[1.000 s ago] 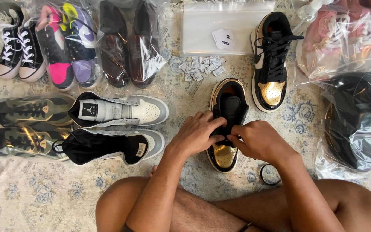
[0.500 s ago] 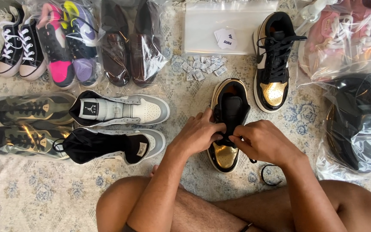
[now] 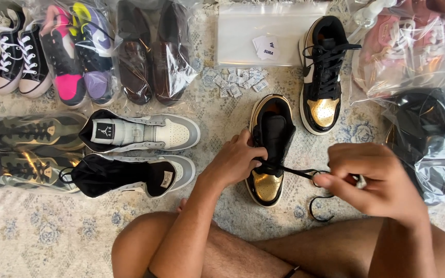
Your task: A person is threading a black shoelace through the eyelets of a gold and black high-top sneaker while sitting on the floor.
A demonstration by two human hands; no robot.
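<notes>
Sneaker (image 3: 270, 149), glossy black, gold toe, half-laced

Glossy black-and-gold patent sneaker (image 3: 269, 154), woven rug (image 3: 222, 123), clear plastic bags (image 3: 423, 139).

Two black-and-gold sneakers (image 3: 270, 149), two grey-and-white sneakers (image 3: 145, 131), two hands (image 3: 238, 159).

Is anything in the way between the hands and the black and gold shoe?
Nothing visible. The left hand already rests on the black and gold sneaker, and the right hand holds its black lace.
</notes>
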